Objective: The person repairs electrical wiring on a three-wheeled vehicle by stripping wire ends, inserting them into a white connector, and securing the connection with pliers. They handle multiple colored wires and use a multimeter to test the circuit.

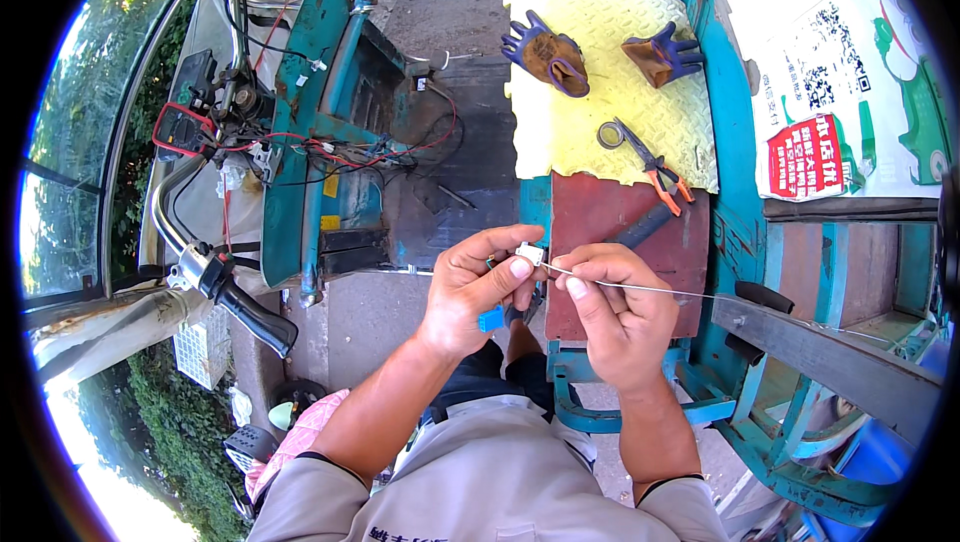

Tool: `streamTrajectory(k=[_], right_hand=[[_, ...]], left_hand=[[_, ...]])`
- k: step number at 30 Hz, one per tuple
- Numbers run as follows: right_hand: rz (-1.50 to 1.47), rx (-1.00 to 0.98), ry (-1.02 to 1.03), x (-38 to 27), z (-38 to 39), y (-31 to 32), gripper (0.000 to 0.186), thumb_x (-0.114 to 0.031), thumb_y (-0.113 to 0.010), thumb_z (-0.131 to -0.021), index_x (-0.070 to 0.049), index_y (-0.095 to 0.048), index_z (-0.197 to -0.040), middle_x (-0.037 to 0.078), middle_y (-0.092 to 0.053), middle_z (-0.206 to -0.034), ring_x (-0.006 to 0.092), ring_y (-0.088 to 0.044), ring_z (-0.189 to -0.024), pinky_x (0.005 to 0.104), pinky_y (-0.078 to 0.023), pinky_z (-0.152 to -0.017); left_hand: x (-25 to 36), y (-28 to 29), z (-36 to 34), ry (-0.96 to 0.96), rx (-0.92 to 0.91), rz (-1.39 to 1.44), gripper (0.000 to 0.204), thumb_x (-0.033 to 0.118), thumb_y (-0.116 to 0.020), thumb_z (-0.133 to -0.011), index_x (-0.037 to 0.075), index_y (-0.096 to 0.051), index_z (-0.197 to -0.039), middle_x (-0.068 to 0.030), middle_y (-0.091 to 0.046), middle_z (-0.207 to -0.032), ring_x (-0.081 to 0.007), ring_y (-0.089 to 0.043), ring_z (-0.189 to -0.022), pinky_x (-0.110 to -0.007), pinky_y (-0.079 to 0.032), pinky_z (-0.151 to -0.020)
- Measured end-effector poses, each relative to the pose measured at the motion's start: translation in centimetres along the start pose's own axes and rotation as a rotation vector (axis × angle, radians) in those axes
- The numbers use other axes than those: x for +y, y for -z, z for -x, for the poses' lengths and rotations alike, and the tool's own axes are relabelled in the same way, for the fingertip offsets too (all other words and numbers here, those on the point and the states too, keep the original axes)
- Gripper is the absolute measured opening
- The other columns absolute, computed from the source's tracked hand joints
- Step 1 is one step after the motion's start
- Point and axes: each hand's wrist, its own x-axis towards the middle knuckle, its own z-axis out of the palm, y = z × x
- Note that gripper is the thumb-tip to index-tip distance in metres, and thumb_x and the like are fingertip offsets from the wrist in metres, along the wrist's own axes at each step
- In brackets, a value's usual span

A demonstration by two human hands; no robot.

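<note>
My left hand [470, 292] pinches a small white plastic connector [530, 254] in the middle of the head view, with a blue plastic piece [491, 319] showing just below its fingers. My right hand [620, 307], close beside it, grips a thin straight metal wire [680, 291] whose tip meets the white connector. Behind my hands a dark red board [590, 212] holds a dark cylindrical item [637, 229]. On the yellow foam mat [565, 147] lie two dirty work gloves [550, 57] [655, 60], orange-handled pliers [660, 177] and a roll of tape [610, 135].
A teal vehicle frame [290, 142] with loose wires and a handlebar grip [250, 314] stands at the left, around a dark footwell [460, 212]. A printed white sack [820, 42] is at the upper right, above a dark metal bar [830, 352]. A white crate [200, 347] sits lower left.
</note>
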Motion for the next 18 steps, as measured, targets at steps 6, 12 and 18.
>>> streamTrajectory(k=[6,12,18], right_hand=[[-0.033,-0.009,0.047,0.3,0.0,0.0,0.012,0.011,-0.062,-0.096,0.006,-0.065,-0.106,0.018,-0.069,-0.110,0.0184,-0.070,-0.095,0.0293,-0.059,-0.086],[-0.092,0.049,0.028,0.5,-0.1,0.3,0.011,0.011,-0.062,-0.095,0.005,-0.066,-0.104,0.017,-0.071,-0.110,0.0178,-0.072,-0.091,0.0289,-0.059,-0.078],[-0.285,0.106,-0.290,0.8,-0.7,-0.2,0.010,0.007,-0.054,-0.099,0.003,-0.060,-0.104,0.017,-0.068,-0.114,0.0151,-0.072,-0.086,0.0275,-0.059,-0.074]], left_hand=[[0.0,-0.8,0.0,0.026,-0.015,0.115,0.033,0.004,-0.064,-0.101,-0.003,-0.064,-0.134,-0.0143,-0.072,-0.099,-0.0147,-0.061,-0.071,-0.027,-0.049,-0.064],[-0.6,0.0,-0.2,0.086,0.022,0.124,0.033,0.010,-0.066,-0.103,-0.001,-0.064,-0.134,-0.0131,-0.074,-0.101,-0.0126,-0.063,-0.072,-0.025,-0.049,-0.064],[0.2,-0.3,-0.2,-0.018,0.033,-0.334,0.036,0.003,-0.062,-0.103,-0.002,-0.061,-0.138,-0.0094,-0.066,-0.101,-0.0135,-0.064,-0.077,-0.027,-0.053,-0.071]])
